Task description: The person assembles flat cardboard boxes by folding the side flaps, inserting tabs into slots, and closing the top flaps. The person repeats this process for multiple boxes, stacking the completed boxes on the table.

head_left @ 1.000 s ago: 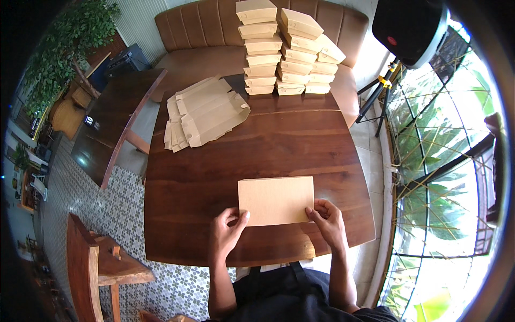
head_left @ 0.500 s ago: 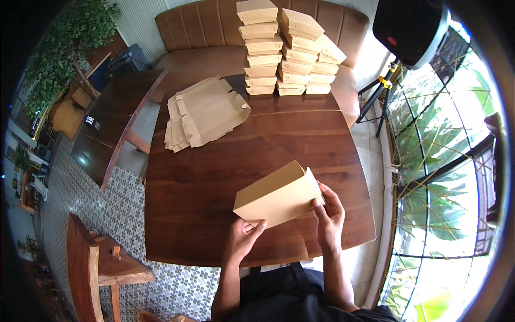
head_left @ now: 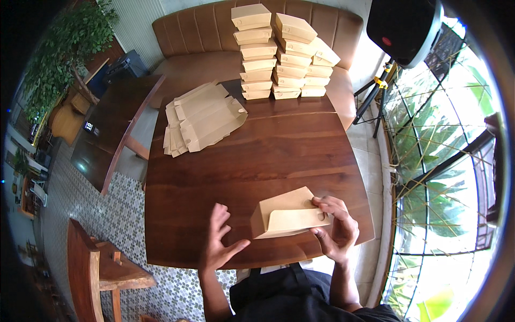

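A brown cardboard box (head_left: 292, 216), folded into shape, is tilted over the near part of the wooden table. Its front flap faces me, with a round tab at the right end. My right hand (head_left: 337, 228) grips that end, thumb below and fingers on top. To the left of the box, my left hand (head_left: 221, 241) is apart from it, fingers spread and slightly blurred, holding nothing. Flat unfolded box blanks (head_left: 206, 118) lie piled at the table's far left. Several stacks of folded boxes (head_left: 257, 52) stand along the far edge.
The dark wooden table (head_left: 214, 214) has a brown padded bench (head_left: 193, 61) behind it. At right, a black speaker (head_left: 405, 32) stands on a tripod by a gridded window. A second table (head_left: 115, 126) and a wooden chair (head_left: 88, 268) are at left.
My left hand has let go of the box and moved left, its fingers opening. The box has turned in my right hand, lower and to the right, bringing its flap side into view.
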